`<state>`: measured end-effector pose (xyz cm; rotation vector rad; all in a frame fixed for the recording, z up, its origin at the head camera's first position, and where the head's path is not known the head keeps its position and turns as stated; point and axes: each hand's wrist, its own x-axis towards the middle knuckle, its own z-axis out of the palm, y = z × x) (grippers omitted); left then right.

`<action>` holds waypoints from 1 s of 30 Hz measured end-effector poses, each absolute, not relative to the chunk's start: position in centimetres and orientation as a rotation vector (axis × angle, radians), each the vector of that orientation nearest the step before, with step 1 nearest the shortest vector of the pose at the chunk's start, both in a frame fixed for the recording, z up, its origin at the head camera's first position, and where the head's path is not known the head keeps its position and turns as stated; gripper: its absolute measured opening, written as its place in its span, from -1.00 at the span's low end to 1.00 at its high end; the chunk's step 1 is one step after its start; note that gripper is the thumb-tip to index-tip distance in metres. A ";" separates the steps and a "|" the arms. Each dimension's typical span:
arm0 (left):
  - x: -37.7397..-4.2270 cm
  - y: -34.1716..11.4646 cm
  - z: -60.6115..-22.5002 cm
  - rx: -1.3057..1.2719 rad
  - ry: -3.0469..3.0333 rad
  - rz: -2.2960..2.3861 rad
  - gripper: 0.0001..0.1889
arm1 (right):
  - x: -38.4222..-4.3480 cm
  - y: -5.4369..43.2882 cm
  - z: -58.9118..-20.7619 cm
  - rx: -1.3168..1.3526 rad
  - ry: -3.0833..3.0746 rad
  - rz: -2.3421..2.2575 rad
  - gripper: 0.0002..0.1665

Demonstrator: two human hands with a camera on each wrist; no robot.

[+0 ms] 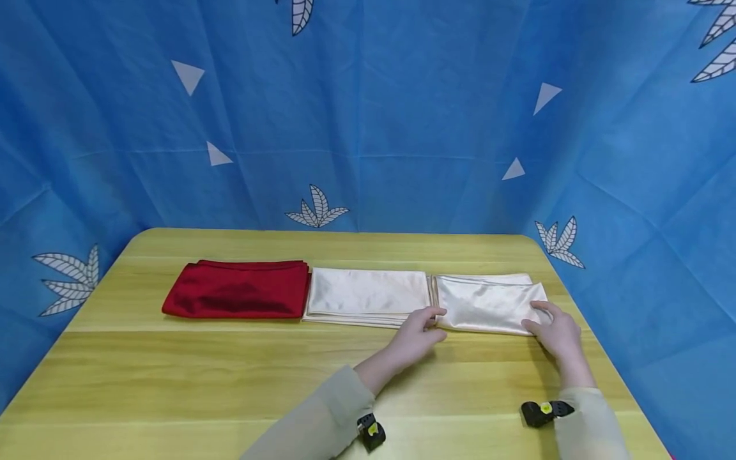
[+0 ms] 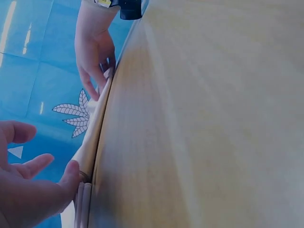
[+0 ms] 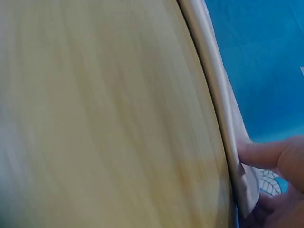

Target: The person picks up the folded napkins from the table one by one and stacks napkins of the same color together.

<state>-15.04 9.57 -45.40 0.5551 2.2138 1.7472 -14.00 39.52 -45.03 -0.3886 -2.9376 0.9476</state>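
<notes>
A folded white satin cloth (image 1: 489,300) lies at the right end of a row on the table. My right hand (image 1: 554,332) is at its right front corner, thumb and fingers on either side of the cloth's edge. In the right wrist view the thumb (image 3: 259,154) presses the cloth's edge (image 3: 221,99), and the other fingers curl at its end. My left hand (image 1: 416,335) is at the left front corner, fingers spread and holding nothing. Its thumb (image 2: 70,183) is right at the cloth's edge in the left wrist view.
Left of this cloth lies another folded white cloth (image 1: 368,291), its layers showing along the front. A folded dark red cloth (image 1: 238,291) is at the left end of the row. The wooden table (image 1: 172,383) has blue patterned curtains (image 1: 402,115) behind and beside it.
</notes>
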 end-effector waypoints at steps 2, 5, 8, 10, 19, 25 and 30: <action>-15.0 9.6 -45.2 0.560 2.230 1.715 -0.52 | -13.8 39.9 -44.9 -0.356 -2.949 0.999 -0.36; -15.1 9.7 -45.0 0.580 2.238 1.684 -0.55 | -13.2 40.7 -44.7 -0.308 -2.944 1.092 -0.41; -15.1 9.8 -45.2 0.624 2.244 1.663 -0.58 | -12.6 41.5 -44.7 -0.277 -2.933 1.142 -0.47; -15.0 9.9 -45.3 0.667 2.257 1.651 -0.59 | -12.2 42.0 -44.7 -0.257 -2.936 1.162 -0.50; -14.3 9.9 -45.2 0.633 2.293 1.598 -0.58 | -11.9 42.6 -44.6 -0.247 -2.952 1.202 -0.52; -14.2 10.0 -44.8 0.497 2.188 1.683 -0.54 | -11.6 42.5 -44.7 -0.280 -2.943 1.212 -0.52; -14.1 10.5 -44.9 0.370 1.878 1.793 -0.59 | -11.6 42.5 -45.0 -0.303 -2.936 1.248 -0.52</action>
